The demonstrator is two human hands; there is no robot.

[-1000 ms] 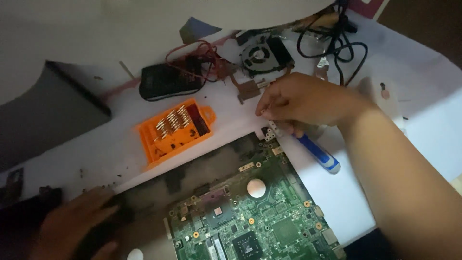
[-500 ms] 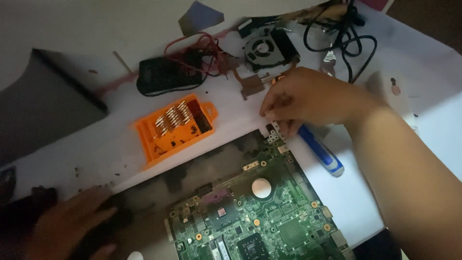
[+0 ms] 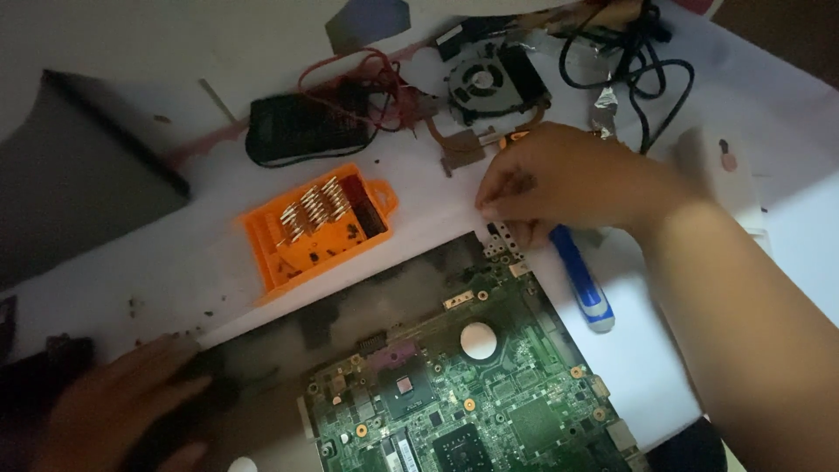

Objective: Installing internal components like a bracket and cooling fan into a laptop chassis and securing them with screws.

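My right hand point(image 3: 568, 179) grips the blue-handled screwdriver point(image 3: 583, 281), fingers curled closed at the motherboard point(image 3: 472, 393) corner, left hand point(image 3: 122, 411) flat, open.

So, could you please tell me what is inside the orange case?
The orange case lies open, with a row of silvery screwdriver bits in its slots and a dark empty compartment beside them. Anything beneath the bits is hidden.

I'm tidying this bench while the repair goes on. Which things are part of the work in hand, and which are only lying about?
In hand: green circuit board; blue-handled screwdriver under the right hand; left hand steadying the dark corner.

Lying about: orange bit case; cooling fan; black cables; black block with red wires; dark panel.
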